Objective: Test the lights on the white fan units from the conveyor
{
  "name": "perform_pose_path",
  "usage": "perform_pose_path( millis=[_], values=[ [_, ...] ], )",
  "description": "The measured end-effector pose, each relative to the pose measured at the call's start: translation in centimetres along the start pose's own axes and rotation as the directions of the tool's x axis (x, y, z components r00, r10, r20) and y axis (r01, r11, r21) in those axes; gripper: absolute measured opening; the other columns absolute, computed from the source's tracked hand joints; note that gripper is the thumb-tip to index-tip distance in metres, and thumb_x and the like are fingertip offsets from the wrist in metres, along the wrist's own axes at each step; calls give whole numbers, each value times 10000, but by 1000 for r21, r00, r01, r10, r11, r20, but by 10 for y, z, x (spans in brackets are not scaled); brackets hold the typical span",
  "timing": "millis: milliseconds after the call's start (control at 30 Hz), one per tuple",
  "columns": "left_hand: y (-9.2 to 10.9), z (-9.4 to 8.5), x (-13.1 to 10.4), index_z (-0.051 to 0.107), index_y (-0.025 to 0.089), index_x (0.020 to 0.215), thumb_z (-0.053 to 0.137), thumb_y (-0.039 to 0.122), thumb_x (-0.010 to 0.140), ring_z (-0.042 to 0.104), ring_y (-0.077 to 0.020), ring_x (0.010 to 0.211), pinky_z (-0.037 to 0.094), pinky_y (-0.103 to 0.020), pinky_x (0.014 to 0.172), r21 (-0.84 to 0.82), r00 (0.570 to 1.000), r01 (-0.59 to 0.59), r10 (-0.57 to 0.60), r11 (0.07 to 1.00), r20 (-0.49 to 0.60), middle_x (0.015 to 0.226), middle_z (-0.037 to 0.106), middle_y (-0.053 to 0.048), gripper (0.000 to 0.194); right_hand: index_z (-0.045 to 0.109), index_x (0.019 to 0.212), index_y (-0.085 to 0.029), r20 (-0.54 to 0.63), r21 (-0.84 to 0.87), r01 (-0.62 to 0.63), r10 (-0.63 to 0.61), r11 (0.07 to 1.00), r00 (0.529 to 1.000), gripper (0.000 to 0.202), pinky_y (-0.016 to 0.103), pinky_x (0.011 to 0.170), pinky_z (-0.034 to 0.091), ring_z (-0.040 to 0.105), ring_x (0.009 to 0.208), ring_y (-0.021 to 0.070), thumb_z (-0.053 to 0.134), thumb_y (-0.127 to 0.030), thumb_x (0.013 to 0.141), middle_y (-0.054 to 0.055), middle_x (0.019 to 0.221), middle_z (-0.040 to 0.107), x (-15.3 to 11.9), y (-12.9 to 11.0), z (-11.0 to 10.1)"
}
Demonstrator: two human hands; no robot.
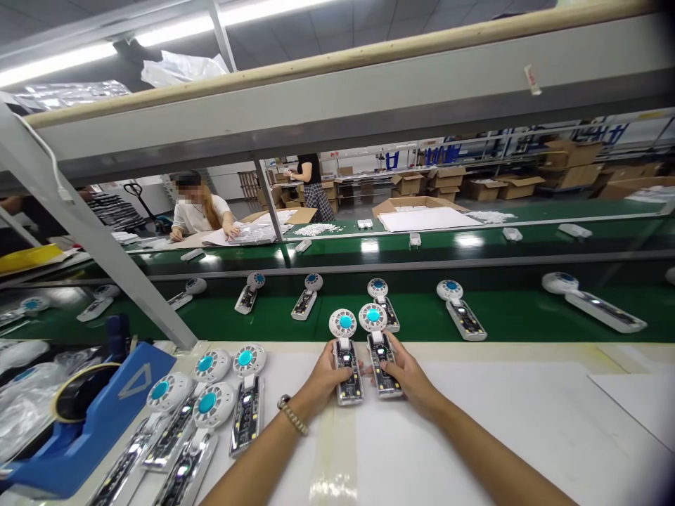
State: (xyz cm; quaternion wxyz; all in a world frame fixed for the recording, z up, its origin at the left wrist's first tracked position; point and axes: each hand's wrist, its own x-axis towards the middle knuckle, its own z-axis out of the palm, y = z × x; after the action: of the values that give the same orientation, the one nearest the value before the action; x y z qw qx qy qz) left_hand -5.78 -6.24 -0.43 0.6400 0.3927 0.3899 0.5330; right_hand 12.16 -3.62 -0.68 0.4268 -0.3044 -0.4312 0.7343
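My left hand [333, 372] is closed around a handheld fan [348, 385], thumb on the clear body with its dark circuit board. A second handheld fan [384, 365] is in my right hand [403, 372], its thumb also on the body. Both fans are upright side by side above the white work surface [453, 436], their round white heads with blue centres pointing away from me. To the left of my left arm, several similar fans [247, 414] lie grouped on the table. Fingers behind both bodies are partly hidden.
A green conveyor belt [506, 309] carries several spaced fans [464, 320] just beyond the table. A blue tape dispenser [105, 414] stands at the left, near a slanted metal post [100, 225]. Across the line, a co-worker [203, 211] sits handling flat material; another person stands behind.
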Motion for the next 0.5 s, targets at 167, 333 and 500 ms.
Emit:
perform_pose_path(
  millis=[167,333,500],
  values=[
    [-3,-6,0,355,188,1138,739,163,634,578,-275,955,447,-431,838,16,998,-2,1,1000,65,931,590,-96,634,163,1386,-271,28,-5,48,-47,999,998,950,409,737,507,616,860,243,718,-364,621,108,1197,521,4,9,-6],
    [1,-2,-1,377,186,1115,727,136,636,585,-252,922,441,-431,848,14,997,-6,5,1000,71,917,576,-74,595,144,1391,-263,48,-30,51,-49,998,998,946,402,730,507,615,866,252,706,-375,637,100,1135,542,1,5,-5],
    [4,1,-3,394,183,1097,740,107,601,586,-245,915,436,-438,860,0,999,21,-21,1000,36,916,562,-59,610,165,1377,-263,55,-13,39,-38,999,998,870,385,734,499,613,873,239,681,-324,679,102,1173,511,0,3,-4]
  ],
)
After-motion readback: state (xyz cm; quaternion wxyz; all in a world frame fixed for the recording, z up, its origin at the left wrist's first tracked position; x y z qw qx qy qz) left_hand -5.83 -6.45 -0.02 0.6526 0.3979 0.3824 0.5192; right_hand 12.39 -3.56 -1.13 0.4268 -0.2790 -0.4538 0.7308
